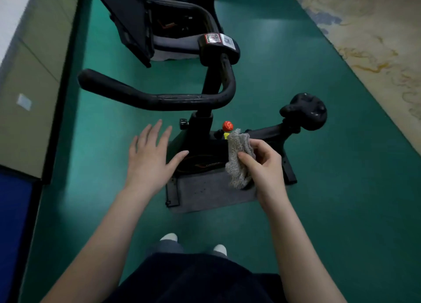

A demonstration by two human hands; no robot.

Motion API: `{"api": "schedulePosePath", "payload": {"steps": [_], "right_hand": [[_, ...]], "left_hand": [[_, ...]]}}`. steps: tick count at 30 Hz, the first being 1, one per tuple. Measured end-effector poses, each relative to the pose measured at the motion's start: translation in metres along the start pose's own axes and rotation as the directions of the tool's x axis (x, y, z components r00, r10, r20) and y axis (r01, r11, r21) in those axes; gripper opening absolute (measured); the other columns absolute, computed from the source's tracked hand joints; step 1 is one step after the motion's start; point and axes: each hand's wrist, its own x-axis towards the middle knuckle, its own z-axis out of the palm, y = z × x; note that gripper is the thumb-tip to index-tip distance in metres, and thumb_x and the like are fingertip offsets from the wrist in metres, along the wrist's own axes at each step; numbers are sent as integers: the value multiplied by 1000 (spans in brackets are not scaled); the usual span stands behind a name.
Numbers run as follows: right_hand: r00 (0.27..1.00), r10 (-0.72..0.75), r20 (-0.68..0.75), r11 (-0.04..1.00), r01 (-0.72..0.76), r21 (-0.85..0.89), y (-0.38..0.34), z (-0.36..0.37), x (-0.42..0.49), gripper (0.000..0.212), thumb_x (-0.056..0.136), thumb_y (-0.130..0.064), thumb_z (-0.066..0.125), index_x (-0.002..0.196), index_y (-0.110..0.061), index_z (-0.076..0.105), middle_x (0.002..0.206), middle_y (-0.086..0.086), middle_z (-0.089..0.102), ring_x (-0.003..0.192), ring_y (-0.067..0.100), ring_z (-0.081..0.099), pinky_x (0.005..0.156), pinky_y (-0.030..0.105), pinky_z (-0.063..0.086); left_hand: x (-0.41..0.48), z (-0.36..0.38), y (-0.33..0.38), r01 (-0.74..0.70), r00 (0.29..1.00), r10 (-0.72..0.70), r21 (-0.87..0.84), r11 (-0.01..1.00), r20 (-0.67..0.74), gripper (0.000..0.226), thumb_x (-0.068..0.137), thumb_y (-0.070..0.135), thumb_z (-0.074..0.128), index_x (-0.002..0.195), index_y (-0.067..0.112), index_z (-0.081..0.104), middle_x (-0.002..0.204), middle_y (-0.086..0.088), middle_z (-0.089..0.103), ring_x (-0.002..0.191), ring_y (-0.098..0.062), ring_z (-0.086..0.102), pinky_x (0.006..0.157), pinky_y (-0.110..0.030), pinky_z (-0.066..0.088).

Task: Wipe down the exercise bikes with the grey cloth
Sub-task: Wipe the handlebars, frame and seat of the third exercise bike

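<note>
The right hand (262, 163) pinched the bunched grey cloth (239, 159) over the near exercise bike (205, 147), seemingly readying a wipe, while the left hand (150, 156) hovered flat, fingers spread, holding nothing, left of the frame.

Beyond the near bike (200, 150), a second bike (136, 17) is cut off at the top edge; stickers (219, 39) on the near bike's console are too small to read.
</note>
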Motion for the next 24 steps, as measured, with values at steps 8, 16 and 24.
{"api": "schedulePosePath", "payload": {"steps": [8,16,24], "right_hand": [[983,-41,179,999,36,32,-8,-21,29,21,83,2,63,99,-10,67,96,13,70,86,18,63,87,48,50],[892,-145,427,989,133,59,-44,9,73,18,84,-6,63,100,-14,67,96,10,70,90,23,65,84,44,52],[820,-234,522,972,203,117,-78,26,128,18,80,-15,65,97,-19,69,88,0,72,80,11,65,69,20,52]], "left_hand": [[-20,-5,17,206,976,-206,-1,979,-65,84,81,72,12,146,20,25,156,-5,18,142,-26,15,113,-47,17],[-9,-15,-5,413,901,-417,-53,909,-120,81,83,68,19,146,17,27,156,-6,19,142,-26,15,115,-47,17],[22,-24,-22,528,826,-537,-98,843,-172,77,85,64,27,145,15,32,153,-8,26,141,-26,21,114,-46,19]]}}
